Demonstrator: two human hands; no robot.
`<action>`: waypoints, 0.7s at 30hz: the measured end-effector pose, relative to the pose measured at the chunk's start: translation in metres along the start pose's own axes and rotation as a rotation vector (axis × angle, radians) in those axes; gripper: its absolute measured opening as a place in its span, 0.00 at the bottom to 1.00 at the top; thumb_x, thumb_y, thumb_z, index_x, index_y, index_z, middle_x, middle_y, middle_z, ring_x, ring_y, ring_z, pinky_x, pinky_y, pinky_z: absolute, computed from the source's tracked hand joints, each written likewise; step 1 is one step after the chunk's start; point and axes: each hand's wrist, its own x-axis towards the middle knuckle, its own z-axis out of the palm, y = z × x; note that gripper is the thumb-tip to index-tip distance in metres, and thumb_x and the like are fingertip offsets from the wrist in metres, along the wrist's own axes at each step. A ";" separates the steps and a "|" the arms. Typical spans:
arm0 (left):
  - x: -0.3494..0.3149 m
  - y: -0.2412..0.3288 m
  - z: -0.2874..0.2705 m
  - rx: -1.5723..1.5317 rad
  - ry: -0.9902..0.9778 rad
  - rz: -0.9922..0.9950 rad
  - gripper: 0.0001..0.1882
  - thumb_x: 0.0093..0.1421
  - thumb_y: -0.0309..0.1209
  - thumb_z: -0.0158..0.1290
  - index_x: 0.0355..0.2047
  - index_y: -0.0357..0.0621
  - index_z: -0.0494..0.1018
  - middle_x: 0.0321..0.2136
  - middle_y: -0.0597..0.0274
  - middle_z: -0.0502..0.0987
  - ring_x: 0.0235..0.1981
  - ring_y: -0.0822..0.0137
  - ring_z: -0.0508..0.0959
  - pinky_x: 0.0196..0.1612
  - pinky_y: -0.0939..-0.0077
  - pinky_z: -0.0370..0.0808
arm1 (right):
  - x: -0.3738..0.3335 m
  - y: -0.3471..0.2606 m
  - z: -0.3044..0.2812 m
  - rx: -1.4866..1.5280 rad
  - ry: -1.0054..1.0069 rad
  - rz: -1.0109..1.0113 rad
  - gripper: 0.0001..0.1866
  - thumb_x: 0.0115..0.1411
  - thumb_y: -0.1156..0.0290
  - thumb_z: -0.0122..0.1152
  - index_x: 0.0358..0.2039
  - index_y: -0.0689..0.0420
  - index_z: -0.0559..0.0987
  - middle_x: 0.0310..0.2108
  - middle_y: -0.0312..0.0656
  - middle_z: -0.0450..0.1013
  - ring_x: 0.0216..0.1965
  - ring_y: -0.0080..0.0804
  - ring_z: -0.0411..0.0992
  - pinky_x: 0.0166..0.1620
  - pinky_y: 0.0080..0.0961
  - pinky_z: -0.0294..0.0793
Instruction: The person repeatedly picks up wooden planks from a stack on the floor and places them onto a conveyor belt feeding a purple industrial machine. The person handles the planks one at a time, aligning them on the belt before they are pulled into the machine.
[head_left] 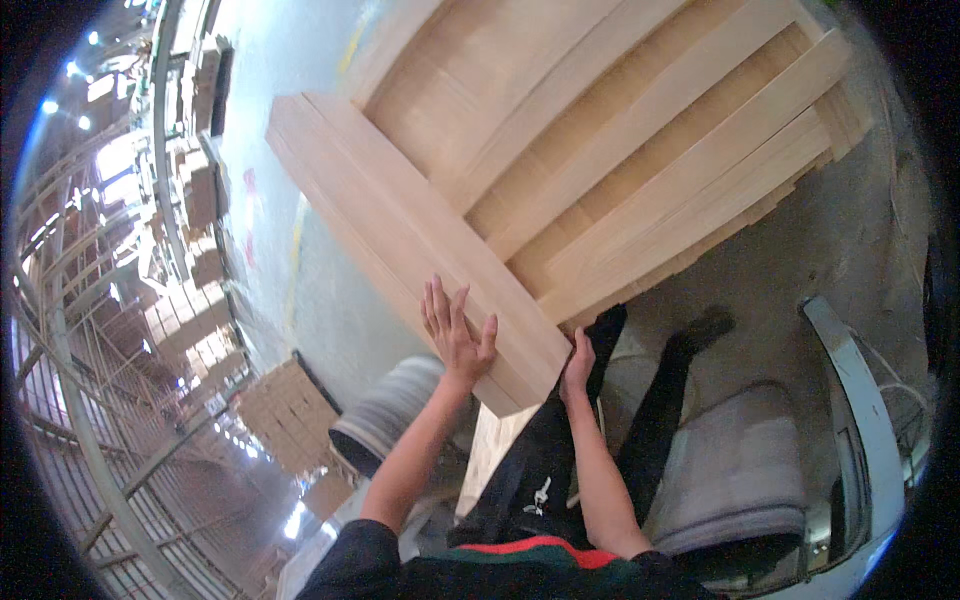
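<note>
A long bundle of pale wooden boards (410,235), lying tight side by side, slants from the upper left down toward my body. My left hand (458,335) lies on its top face near the close end, palm down with the fingers spread. At the right corner of that end, my right hand (577,368) grips the edge; some of its fingers are hidden by the wood. Beyond the bundle, touching or nearly touching it, is a large stack of similar boards (640,190), with darker gaps between its upper pieces.
A ribbed grey cylinder (395,405) stands left of my legs, and a similar wider one (735,470) to the right. A curved pale metal frame (855,410) rises at far right. Boxes or wood stacks (285,415) line the left, over a grey floor (330,280).
</note>
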 end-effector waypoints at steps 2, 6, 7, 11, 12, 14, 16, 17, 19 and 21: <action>-0.001 -0.005 0.006 0.017 0.000 -0.008 0.30 0.53 0.43 0.52 0.54 0.44 0.63 0.63 0.41 0.49 0.64 0.42 0.48 0.63 0.47 0.41 | -0.011 0.000 0.014 0.194 -0.066 0.211 0.22 0.62 0.55 0.48 0.44 0.62 0.76 0.42 0.40 0.73 0.42 0.30 0.69 0.50 0.26 0.65; 0.010 0.004 -0.005 0.054 -0.055 0.018 0.28 0.53 0.44 0.52 0.52 0.43 0.64 0.63 0.41 0.48 0.64 0.41 0.46 0.62 0.46 0.42 | -0.001 0.030 0.006 0.195 -0.139 0.207 0.26 0.63 0.48 0.42 0.44 0.59 0.72 0.40 0.38 0.72 0.41 0.30 0.70 0.49 0.27 0.66; 0.002 0.001 -0.005 0.056 -0.057 0.017 0.28 0.54 0.44 0.51 0.52 0.43 0.64 0.63 0.41 0.48 0.64 0.42 0.45 0.62 0.46 0.43 | -0.014 0.013 0.017 0.287 -0.092 0.227 0.26 0.61 0.48 0.43 0.43 0.59 0.73 0.39 0.40 0.72 0.43 0.32 0.69 0.50 0.28 0.64; 0.005 -0.004 0.000 0.074 -0.047 0.071 0.28 0.56 0.46 0.49 0.51 0.40 0.65 0.63 0.40 0.45 0.64 0.39 0.45 0.62 0.45 0.42 | -0.017 0.002 0.019 0.328 0.020 0.227 0.18 0.57 0.55 0.50 0.33 0.58 0.75 0.33 0.36 0.71 0.37 0.27 0.67 0.45 0.24 0.63; 0.005 0.000 0.001 0.083 -0.056 0.081 0.28 0.57 0.47 0.48 0.50 0.39 0.64 0.63 0.40 0.45 0.63 0.38 0.44 0.62 0.45 0.42 | -0.014 0.003 0.016 0.347 -0.001 0.200 0.17 0.57 0.55 0.50 0.33 0.58 0.75 0.33 0.35 0.71 0.37 0.27 0.67 0.45 0.24 0.63; 0.010 0.014 0.002 0.059 -0.074 0.085 0.27 0.57 0.48 0.48 0.48 0.38 0.65 0.63 0.39 0.43 0.63 0.37 0.43 0.62 0.43 0.40 | -0.008 -0.001 0.007 0.376 -0.044 0.134 0.17 0.56 0.56 0.50 0.32 0.58 0.75 0.32 0.35 0.71 0.36 0.28 0.67 0.45 0.24 0.64; 0.009 0.031 0.008 0.032 -0.069 0.093 0.27 0.57 0.48 0.48 0.46 0.38 0.66 0.63 0.37 0.43 0.64 0.37 0.42 0.62 0.42 0.40 | 0.001 -0.006 -0.006 0.370 -0.056 0.151 0.17 0.58 0.55 0.45 0.30 0.56 0.74 0.31 0.35 0.71 0.36 0.27 0.68 0.44 0.25 0.64; 0.008 0.042 0.011 0.038 -0.066 0.078 0.26 0.56 0.48 0.49 0.45 0.38 0.66 0.62 0.37 0.43 0.64 0.37 0.42 0.62 0.42 0.39 | 0.007 -0.009 -0.016 0.367 -0.059 0.154 0.17 0.59 0.55 0.43 0.30 0.55 0.74 0.31 0.34 0.71 0.36 0.27 0.68 0.43 0.25 0.65; 0.004 0.066 0.014 0.045 -0.059 0.049 0.25 0.56 0.49 0.49 0.42 0.38 0.67 0.62 0.37 0.42 0.64 0.37 0.41 0.62 0.41 0.39 | 0.014 -0.022 -0.036 0.378 -0.081 0.130 0.18 0.60 0.54 0.41 0.29 0.54 0.74 0.29 0.35 0.71 0.34 0.26 0.68 0.41 0.27 0.67; -0.003 0.091 0.020 0.022 -0.055 0.046 0.25 0.55 0.49 0.50 0.40 0.39 0.68 0.62 0.37 0.42 0.64 0.37 0.41 0.62 0.42 0.39 | 0.014 -0.039 -0.058 0.446 -0.041 0.166 0.16 0.58 0.54 0.46 0.29 0.55 0.73 0.29 0.35 0.70 0.34 0.27 0.67 0.42 0.27 0.65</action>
